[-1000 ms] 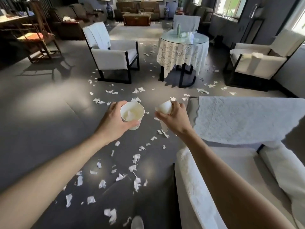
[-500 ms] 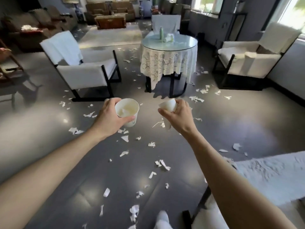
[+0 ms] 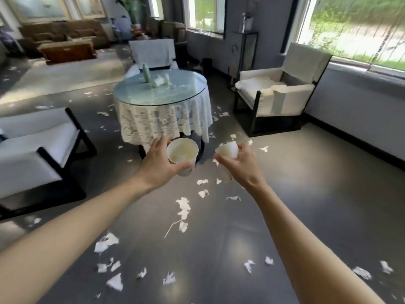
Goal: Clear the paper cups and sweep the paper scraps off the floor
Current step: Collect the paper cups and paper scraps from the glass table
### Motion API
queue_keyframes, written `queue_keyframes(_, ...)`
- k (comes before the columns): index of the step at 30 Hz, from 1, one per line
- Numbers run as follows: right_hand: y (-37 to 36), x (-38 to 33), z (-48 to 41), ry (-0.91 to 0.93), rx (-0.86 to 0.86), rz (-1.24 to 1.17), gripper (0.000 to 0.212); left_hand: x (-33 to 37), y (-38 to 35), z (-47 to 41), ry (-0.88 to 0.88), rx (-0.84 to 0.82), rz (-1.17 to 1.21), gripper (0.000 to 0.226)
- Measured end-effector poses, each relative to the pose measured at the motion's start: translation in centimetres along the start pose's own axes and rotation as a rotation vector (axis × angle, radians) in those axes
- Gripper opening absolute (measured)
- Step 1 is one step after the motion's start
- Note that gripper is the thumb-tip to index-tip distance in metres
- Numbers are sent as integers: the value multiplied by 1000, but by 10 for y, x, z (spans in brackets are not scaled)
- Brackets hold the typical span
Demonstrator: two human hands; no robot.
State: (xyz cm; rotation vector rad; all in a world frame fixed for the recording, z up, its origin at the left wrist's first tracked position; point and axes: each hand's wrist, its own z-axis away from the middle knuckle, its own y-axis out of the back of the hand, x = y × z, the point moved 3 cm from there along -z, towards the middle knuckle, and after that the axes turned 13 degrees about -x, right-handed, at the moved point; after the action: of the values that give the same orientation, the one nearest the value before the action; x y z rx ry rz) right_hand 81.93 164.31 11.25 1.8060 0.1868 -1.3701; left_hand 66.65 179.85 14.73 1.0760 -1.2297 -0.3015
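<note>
My left hand (image 3: 161, 166) grips a white paper cup (image 3: 183, 153) upright, with crumpled white paper inside it. My right hand (image 3: 240, 166) holds a second, squashed paper cup (image 3: 228, 150) tilted to the left. Both are held out in front of me at about waist height. White paper scraps (image 3: 183, 207) lie scattered over the dark grey floor, below and ahead of my hands and around the table. On the round glass table (image 3: 175, 95) lies another paper cup (image 3: 160, 81) on its side next to a green bottle (image 3: 146, 73).
The table has a white lace cloth and stands just ahead. A white armchair (image 3: 37, 145) is at the left, another (image 3: 282, 93) at the right by the windows, a third (image 3: 153, 53) behind the table. Brown sofas stand at the far back left.
I have walked forward and turned right: the table and right armchair are closer and the near white chair has left the view. Both hands keep their cups.
</note>
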Motion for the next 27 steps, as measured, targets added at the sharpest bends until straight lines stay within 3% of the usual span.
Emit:
queue_keyframes(6,53,53,-194,-30,134,47,57,-6,-36,-231,-114,-104,-9,81)
queue_keyframes(16,168,122,-523,-80,234,149,62,29,-67,-625,-194,-132,13,75)
queue_keyframes(20,225,167,-647,-102,217,156,65,54,-106,-764,-215,-181,17,75)
queue_keyframes(27,300,228,-881,-21,130,210,63,73,-140,-986,-165,-110,-1,74)
